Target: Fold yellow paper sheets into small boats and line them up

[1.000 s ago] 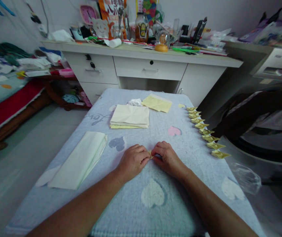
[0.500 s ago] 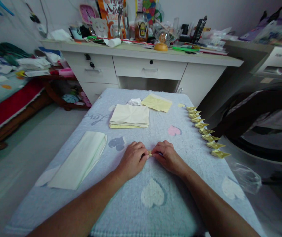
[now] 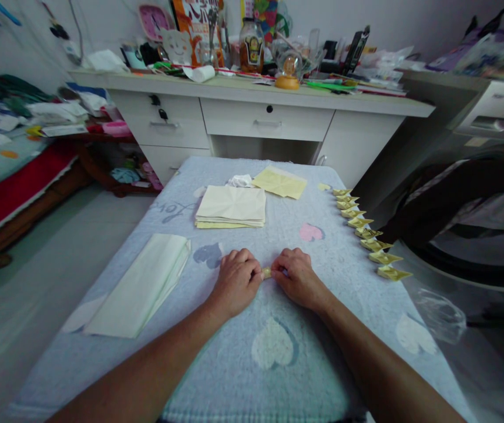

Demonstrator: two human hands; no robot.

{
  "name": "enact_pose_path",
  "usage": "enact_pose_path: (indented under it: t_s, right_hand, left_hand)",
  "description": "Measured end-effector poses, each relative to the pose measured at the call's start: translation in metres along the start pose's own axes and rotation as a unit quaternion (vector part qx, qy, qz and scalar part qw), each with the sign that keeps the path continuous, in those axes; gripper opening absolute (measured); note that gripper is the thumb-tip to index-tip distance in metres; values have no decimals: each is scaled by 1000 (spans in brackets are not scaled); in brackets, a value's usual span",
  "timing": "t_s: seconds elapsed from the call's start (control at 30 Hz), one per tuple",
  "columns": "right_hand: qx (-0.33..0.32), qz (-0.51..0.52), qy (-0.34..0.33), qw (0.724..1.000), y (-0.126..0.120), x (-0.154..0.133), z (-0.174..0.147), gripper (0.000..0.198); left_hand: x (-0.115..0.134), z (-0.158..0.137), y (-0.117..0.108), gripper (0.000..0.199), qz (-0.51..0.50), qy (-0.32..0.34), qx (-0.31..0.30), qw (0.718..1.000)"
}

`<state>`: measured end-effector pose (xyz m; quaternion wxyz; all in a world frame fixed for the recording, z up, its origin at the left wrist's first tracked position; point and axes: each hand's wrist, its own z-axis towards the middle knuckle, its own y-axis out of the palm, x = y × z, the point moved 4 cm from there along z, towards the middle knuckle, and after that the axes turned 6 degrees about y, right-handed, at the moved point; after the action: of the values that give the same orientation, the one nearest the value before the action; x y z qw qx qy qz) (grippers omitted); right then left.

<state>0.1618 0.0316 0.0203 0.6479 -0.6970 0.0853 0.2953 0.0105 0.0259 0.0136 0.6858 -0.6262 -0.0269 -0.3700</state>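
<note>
small folded yellow piece [image 3: 266,272]: nearer than the paper stack [image 3: 232,205] and a little right of it, over the cloth-covered bench [image 3: 217,370]. both hands on it. left hand [image 3: 238,281] pinches its left end, right hand [image 3: 296,276] its right end; a short span of yellow shows between.

step in hand reads as working the folds at the ends. best done, i judge, with light, even pinches, ends kept level; thin paper, likely to tear if tugged apart. hands low to the cloth should steady it. right forearm best kept clear of the row of pointed yellow folded pieces [image 3: 372,244], well right of the stack.

hard to make out: both ends of the piece, hidden by fingers; its layers, too small to read. whether it touches the cloth, cannot tell. white crumpled thing [image 3: 240,181] just behind the stack, partly covered, kind unclear. long pale folded paper [image 3: 140,288], nearer and left of the stack: inner layers unseen. forearms cut off below.
</note>
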Motion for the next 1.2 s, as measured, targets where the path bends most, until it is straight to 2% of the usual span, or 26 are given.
enact_pose_path:
  t_s: [0.5, 0.63, 0.8, 1.2]
  right_hand:
    - [20, -14, 60, 998, 5, 0, 2, 5]
    - [12, -35, 69, 997, 7, -1, 1, 6]
    - [38, -48, 67, 996, 7, -3, -3, 9]
    - [3, -25, 33, 999, 6, -3, -1, 10]
  left_hand:
    - [1, 1, 4, 14, 53, -26, 4, 998]
    - [0, 0, 3, 5, 64, -45, 9, 997]
    - [0, -1, 2, 22, 59, -41, 8, 997]
    - [-3, 5, 5, 10, -8, -11, -8, 1000]
